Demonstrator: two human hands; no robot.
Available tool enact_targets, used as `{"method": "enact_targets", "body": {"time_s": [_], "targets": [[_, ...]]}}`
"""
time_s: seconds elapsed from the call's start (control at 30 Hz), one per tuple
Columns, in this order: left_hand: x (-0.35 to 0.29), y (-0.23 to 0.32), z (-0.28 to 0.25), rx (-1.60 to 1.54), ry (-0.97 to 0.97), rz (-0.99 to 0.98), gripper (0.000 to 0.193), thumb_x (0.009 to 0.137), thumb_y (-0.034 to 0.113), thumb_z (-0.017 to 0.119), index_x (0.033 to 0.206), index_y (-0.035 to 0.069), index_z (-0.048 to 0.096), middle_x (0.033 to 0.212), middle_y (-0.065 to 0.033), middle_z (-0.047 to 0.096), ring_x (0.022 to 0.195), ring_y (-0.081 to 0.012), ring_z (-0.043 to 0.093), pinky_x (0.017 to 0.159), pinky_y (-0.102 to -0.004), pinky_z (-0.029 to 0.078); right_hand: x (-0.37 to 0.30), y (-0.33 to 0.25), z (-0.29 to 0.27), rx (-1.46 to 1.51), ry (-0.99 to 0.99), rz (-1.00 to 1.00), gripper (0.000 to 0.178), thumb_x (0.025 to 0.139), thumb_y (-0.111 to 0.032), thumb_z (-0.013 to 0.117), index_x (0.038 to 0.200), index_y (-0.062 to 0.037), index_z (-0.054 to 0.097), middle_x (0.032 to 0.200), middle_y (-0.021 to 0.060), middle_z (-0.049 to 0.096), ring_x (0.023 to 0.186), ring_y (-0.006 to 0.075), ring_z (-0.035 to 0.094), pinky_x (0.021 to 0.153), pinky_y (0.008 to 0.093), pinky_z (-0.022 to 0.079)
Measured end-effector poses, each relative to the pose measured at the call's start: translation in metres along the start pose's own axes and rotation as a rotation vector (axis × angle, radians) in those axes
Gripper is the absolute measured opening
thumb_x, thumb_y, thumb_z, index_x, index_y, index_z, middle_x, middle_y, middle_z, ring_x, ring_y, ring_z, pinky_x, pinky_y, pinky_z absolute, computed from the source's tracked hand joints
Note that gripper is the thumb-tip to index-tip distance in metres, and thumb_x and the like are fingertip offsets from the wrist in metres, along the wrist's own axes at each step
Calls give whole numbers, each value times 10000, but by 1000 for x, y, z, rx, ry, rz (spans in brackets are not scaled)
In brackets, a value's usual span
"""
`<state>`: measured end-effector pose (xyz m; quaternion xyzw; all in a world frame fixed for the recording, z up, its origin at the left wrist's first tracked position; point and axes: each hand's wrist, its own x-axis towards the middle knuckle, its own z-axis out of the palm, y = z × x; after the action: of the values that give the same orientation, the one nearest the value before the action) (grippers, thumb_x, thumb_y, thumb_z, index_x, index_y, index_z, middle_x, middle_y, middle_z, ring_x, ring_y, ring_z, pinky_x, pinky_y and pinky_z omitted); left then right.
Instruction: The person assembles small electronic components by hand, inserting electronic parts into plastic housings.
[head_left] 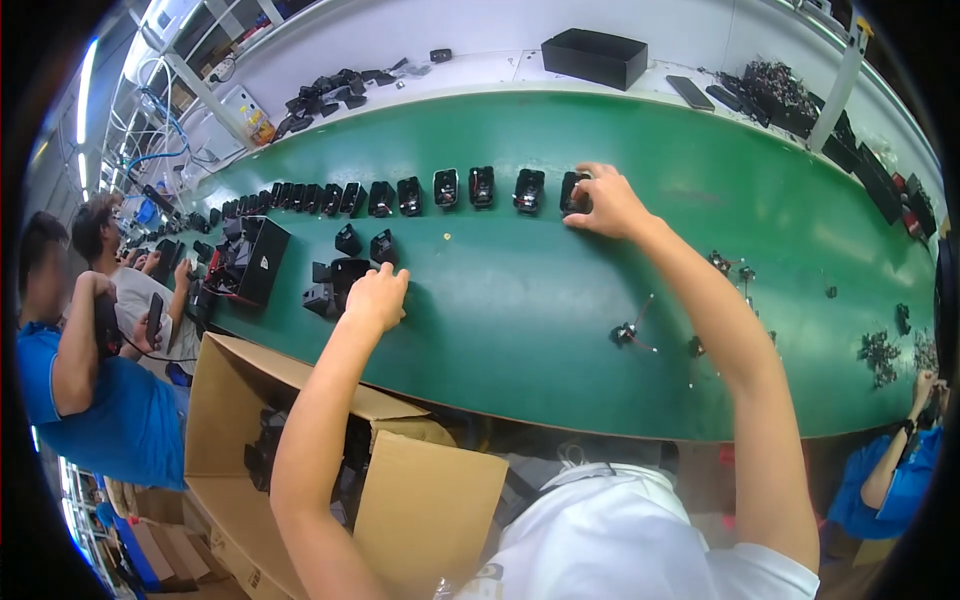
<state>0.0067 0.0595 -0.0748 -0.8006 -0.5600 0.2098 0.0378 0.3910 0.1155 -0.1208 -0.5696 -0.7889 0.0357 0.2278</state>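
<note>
At the right end of a long row, my right hand grips a small black plastic housing between thumb and fingers. The row's other open black housings run leftward along the table, some showing shiny parts inside. My left hand is at a loose cluster to the left, its fingers curled round a black housing and partly hidden. Beside it lie more black housings, with two just beyond.
An open cardboard box with black parts stands below the green table's near edge. A black bin sits at left. Small wired assemblies lie at right. Co-workers sit left; another sits right.
</note>
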Motion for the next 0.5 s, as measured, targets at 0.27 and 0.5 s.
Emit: {"method": "enact_targets", "body": {"time_s": [0.27,0.5], "targets": [[6,15,1,-192,113,133,441,725,57,768,1120,36,572,1085,-197,611,1017,-392,626,881,-460,531,-88,-31,-95,236,-369,-26,401,783,-284,775,1102,-78,645,1310,139,555,1132,316,584,936,415,495],[8,117,-43,-349,270,552,534,736,181,801,1180,52,535,1185,-179,538,1069,-387,589,861,-474,537,-184,-61,-75,26,-237,-75,371,792,-267,773,1097,-114,628,1024,88,626,958,300,627,811,403,523]]}}
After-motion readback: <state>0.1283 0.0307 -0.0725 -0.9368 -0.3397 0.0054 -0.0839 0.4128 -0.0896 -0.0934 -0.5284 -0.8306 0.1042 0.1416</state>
